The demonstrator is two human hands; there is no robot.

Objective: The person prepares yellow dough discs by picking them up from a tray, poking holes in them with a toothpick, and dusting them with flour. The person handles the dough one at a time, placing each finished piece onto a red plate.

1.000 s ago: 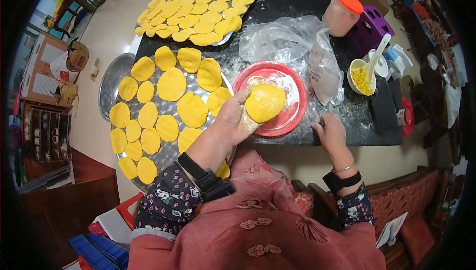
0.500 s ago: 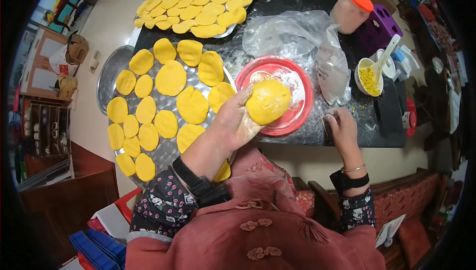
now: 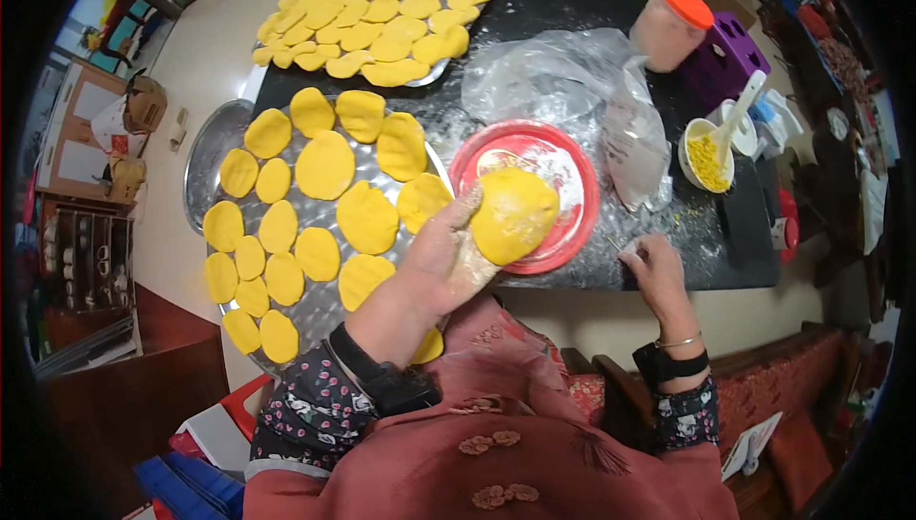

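A flat, rounded piece of yellow dough (image 3: 515, 216), dusted with flour, rests in my left hand (image 3: 443, 255), whose fingers and thumb hold its left edge. It is over a red plate (image 3: 585, 210) with white flour in it. To the right, by the table's near edge, my right hand (image 3: 658, 270) is closed in a pinch. A thin, light stick (image 3: 615, 246) pokes out from its fingertips; most of it is hidden. Left of my left hand, several yellow dough rounds (image 3: 324, 165) lie on a round metal tray (image 3: 315, 305).
A second tray at the far left bears many dough rounds (image 3: 382, 10). Behind the plate lies a clear plastic bag (image 3: 539, 70), beside a bag of flour (image 3: 636, 148). An orange-lidded jar (image 3: 668, 29), a purple holder (image 3: 730, 57) and a bowl of yellow bits (image 3: 707, 162) with a spoon stand right.
My right hand has come slightly nearer to me, and its stick now points more to the left. My left hand still holds the dough over the plate. The whole view has shifted a little.
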